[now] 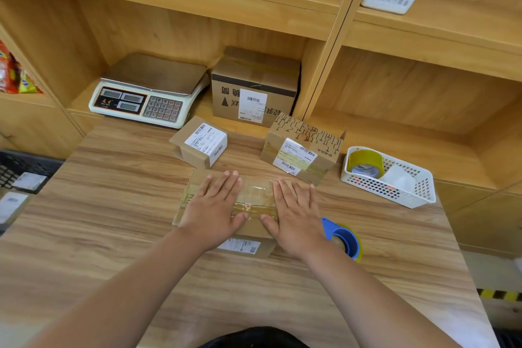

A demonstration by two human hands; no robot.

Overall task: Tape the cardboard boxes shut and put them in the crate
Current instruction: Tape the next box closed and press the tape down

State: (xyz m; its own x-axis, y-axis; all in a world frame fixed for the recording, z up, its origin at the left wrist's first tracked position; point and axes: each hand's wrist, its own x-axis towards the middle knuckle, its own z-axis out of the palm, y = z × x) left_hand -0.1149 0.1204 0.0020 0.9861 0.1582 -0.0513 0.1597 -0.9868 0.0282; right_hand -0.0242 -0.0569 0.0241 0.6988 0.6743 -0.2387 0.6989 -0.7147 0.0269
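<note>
Head view: both hands, left [216, 207] and right [293, 213], lie spread flat on the box [255, 192], likely pressing its tape [254, 207] down; dispenser [343, 237] rests just beside.

One wide-angle view from the person's head looks forward and steeply down, close over the wooden table [113, 220]. Shelving [197, 0] rises beyond the table's far edge.

Wooden table [113, 220], boxes [299, 150], tape dispenser [346, 237], basket [375, 185]
</note>
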